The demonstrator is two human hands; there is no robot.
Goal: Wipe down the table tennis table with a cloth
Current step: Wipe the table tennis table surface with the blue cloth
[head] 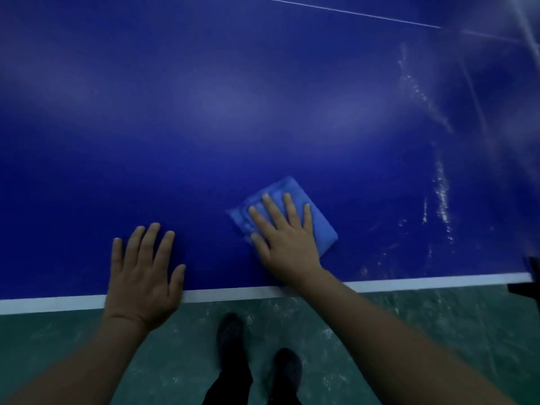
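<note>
One table tennis table [204, 112] fills most of the view, its dark blue top crossed by a thin white line far up and bordered by one white edge stripe [233, 294] along the near side. Below it lies one green floor [409, 323], scuffed with pale marks. Two bare forearms reach up from the bottom, and two dark shoes [230, 334] stand on the floor between them. There is one blue cloth [320, 223], folded into a thick pad.

The left hand [143, 276] lies flat on the table top just inside the white stripe, fingers straight and slightly spread, holding nothing. The right hand [285, 241] presses flat on the cloth with fingers straight and fanned apart, its palm covering the near part of the pad; the cloth sits on the table top near the edge, right of centre, and well apart from the left hand.

To the right of the cloth the blue surface carries whitish streaks and specks [441, 194], running up toward the far right corner. A dark object [529, 285] juts in at the right edge; what it is cannot be told.
</note>
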